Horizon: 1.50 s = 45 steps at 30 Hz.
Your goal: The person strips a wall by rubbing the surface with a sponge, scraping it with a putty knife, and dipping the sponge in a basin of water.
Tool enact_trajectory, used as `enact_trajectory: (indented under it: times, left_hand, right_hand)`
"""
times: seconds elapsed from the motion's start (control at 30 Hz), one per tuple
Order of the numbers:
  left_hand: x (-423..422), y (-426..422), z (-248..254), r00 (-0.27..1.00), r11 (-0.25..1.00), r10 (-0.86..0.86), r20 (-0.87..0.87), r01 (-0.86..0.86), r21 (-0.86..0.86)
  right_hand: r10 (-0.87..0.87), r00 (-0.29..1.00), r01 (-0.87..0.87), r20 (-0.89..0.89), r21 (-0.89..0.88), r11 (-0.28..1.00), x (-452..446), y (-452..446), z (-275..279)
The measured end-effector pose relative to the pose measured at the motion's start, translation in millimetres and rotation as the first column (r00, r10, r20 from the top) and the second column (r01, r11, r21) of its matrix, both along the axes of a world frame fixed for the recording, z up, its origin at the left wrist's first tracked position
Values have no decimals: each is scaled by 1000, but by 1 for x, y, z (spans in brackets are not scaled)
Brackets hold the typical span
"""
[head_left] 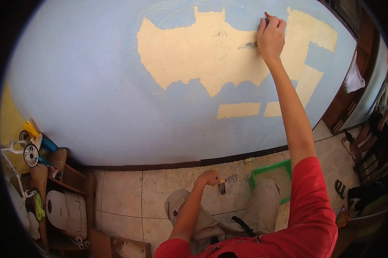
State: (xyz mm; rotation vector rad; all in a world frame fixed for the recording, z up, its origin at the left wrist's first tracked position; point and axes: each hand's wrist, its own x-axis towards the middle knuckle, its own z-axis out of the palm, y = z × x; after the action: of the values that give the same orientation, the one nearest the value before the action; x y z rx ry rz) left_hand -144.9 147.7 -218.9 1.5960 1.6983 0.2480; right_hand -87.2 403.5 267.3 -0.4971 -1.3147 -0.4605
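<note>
My right hand (272,38) is raised against the blue wall (90,86), fingers closed around a small tool with an orange-red end (268,15); its working part is hidden. It is at the edge of a large cream patch (181,51) where the blue paint is off, with ragged borders. Low over my knee, my left hand (208,177) is closed on a putty knife (232,179) with a light handle and a flat metal blade. A dark block-like piece (222,188) hangs beside that handle; I cannot tell whether it belongs to the same tool.
A green tray (270,168) stands on the tiled floor by my knee, amid paint flakes. At left are a wooden shelf (71,182) and a white wheeled frame (20,148). Right: a white bag (354,76), a sandal (340,189) and a seated person (374,122).
</note>
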Motion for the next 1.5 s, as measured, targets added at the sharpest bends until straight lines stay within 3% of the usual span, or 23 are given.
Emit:
enact_trajectory:
  times: [0.1, 0.17, 0.2, 0.33, 0.4, 0.47, 0.5, 0.57, 0.67, 0.7, 0.77, 0.8, 0.83, 0.9, 0.97, 1.0, 1.07, 1.13, 1.17, 1.3, 1.4, 1.47, 1.5]
  left_hand:
    - [-5, -3, -5, 998, 1000, 15, 69, -16, 15]
    - [-4, 1, -2, 999, 999, -44, -15, 44, 22]
    - [-4, 0, -4, 999, 999, -44, -13, 44, 15]
    - [2, 6, -5, 999, 996, -28, -21, 26, -81]
    - [4, -6, -10, 999, 993, 19, 27, -16, -115]
    - [1, -11, -25, 998, 983, -62, -17, 58, -171]
    - [0, -16, -32, 988, 966, -143, -58, 126, -227]
    - [14, -31, 12, 964, 943, -105, -242, 19, -332]
    - [13, -41, 53, 979, 920, -6, -203, -74, -386]
    - [11, -44, 68, 985, 928, 52, -167, -109, -356]
    - [-11, -40, 53, 990, 956, 117, -83, -135, -260]
    - [-15, -39, 56, 980, 959, 190, -67, -200, -200]
    - [-17, -38, 64, 980, 980, 165, -109, -175, -92]
    - [-20, -34, 53, 964, 978, 202, -171, -207, -14]
    - [-11, -31, 60, 892, 948, 312, -328, -313, 49]
    - [-3, -26, 72, 883, 937, 308, -354, -347, -50]
    - [10, -24, 62, 881, 941, 302, -365, -336, -31]
    - [19, -24, 61, 892, 953, 299, -338, -299, 56]
    - [24, -26, 57, 889, 950, 306, -341, -307, 53]
    - [33, -26, 65, 854, 936, 318, -411, -351, -5]
    - [27, -33, 66, 824, 900, 397, -403, -435, -2]
    - [19, -39, 66, 807, 889, 428, -407, -458, 26]
    - [15, -41, 68, 808, 888, 431, -401, -458, 30]
  right_hand:
    - [16, 998, -18, -65, -33, 999, -30, -62, 49]
    - [223, 966, -218, 131, -55, 974, -74, -110, 44]
    - [128, 969, -171, 210, 200, 965, -115, -101, 22]
    - [3, 807, -295, 591, 397, 869, -164, -153, -147]
    - [27, 484, -480, 874, 240, 844, -139, -152, -235]
    - [185, 63, -387, 981, -147, 910, -101, -135, -311]
    - [290, 10, -273, 957, -276, 921, -76, -126, -325]
    - [530, -63, -38, 845, -533, 845, -26, -103, -353]
    - [804, -37, 168, 594, -789, 591, 45, -52, -404]
    - [918, -19, 329, 397, -864, 381, 64, -39, -423]
    - [947, 38, 442, 319, -856, 270, 110, -23, -482]
    - [959, 115, 653, 260, -747, 125, 132, -48, -469]
    - [967, 111, 668, 230, -738, 99, 147, -61, -490]
    - [976, 189, 921, 110, -366, -137, 170, -72, -533]
    - [988, 140, 964, 66, -235, -121, 193, -90, -580]
    - [995, 96, 990, 30, -106, -92, 198, -96, -597]
    - [994, 78, 962, 75, -268, -55, 177, -108, -614]
    - [936, 225, 729, 270, -685, 23, 153, -116, -664]
    - [854, 398, 488, 336, -865, 113, 146, -125, -703]
    - [683, 532, 406, 501, -859, 313, 107, -196, -653]
    - [721, 636, 442, 275, -896, -48, 92, -179, -696]
    - [625, 771, 282, -118, -818, -502, 93, -147, -698]
    - [626, 772, 285, -111, -820, -496, 104, -137, -687]
